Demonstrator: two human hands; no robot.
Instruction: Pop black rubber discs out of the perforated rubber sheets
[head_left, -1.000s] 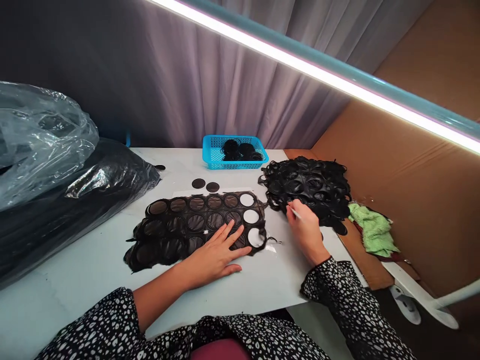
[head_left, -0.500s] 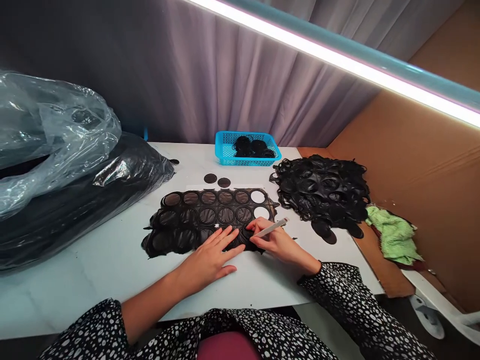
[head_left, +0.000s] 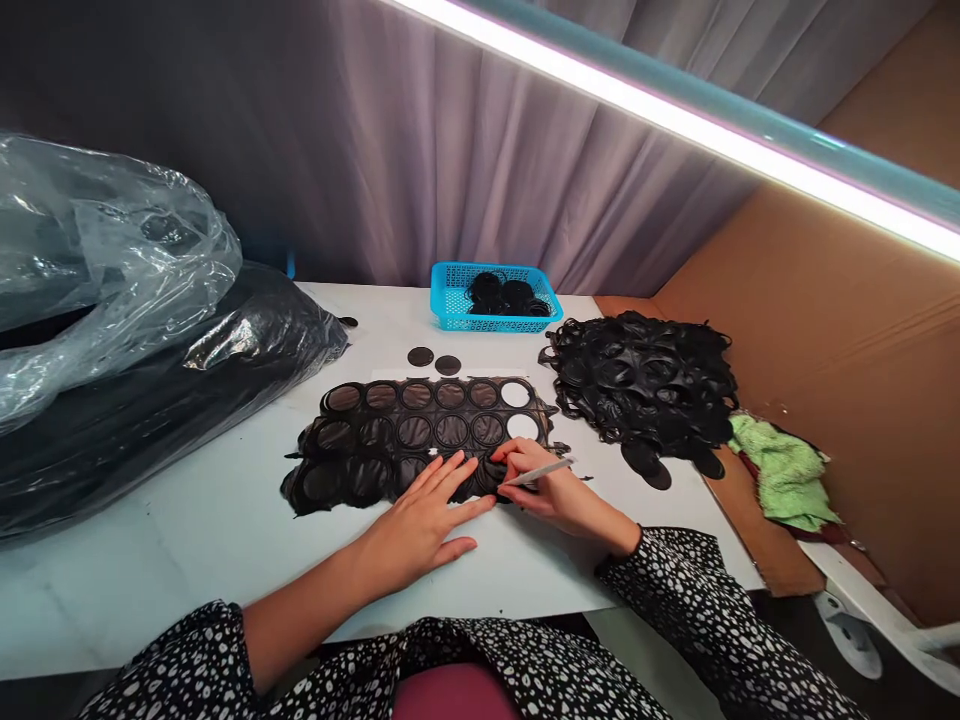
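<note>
A black rubbery sheet (head_left: 415,432) with rows of round outlines lies flat on the white table. My left hand (head_left: 420,515) rests with fingers spread on its near edge, pressing it down. At the near right corner of the sheet, my right hand (head_left: 536,480) is closed on a slim, grey-white pen-like tool (head_left: 541,472). Its working tip is hidden by the fingers. Two round openings in the right column show white through them. Beyond the sheet lie two loose black discs (head_left: 448,366).
A blue basket (head_left: 439,310) with black pieces stands at the back. On the right is a heap of cut black sheets (head_left: 637,370), beside a green cloth (head_left: 787,470). A large plastic bag (head_left: 150,400) fills the left. A bright lamp (head_left: 637,105) hangs overhead.
The tool's rear end has dropped, so it lies flatter. My right hand has turned slightly with it, still at the same corner. My left hand has barely moved.
</note>
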